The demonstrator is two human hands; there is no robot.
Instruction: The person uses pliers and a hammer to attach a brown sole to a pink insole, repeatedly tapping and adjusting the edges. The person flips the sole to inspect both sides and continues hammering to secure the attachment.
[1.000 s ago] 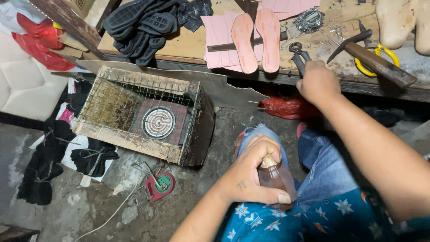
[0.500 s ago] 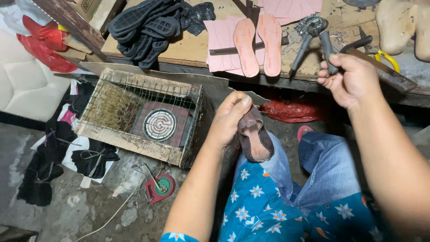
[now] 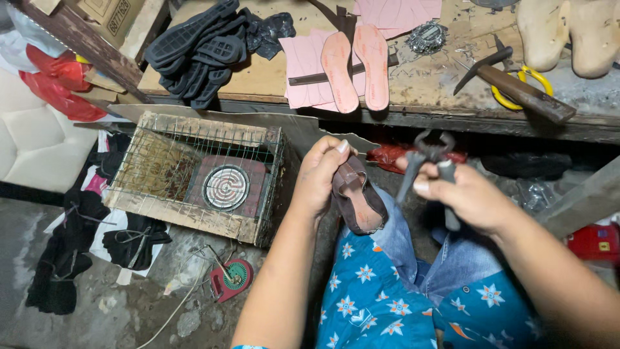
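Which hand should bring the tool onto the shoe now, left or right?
Probably right. The right hand grips the grey metal pincers, their head just beside the brown leather shoe on its last. The left hand is fully wrapped around that shoe, steadying it on the knee.

Left hand [image 3: 318, 178] curled in a grip with forearm raised; right hand [image 3: 468, 197] clenched beside it.

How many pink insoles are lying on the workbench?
2. The left pink insole and the right pink insole lie side by side on pink sheets on the workbench. More may be hidden under the sheets.
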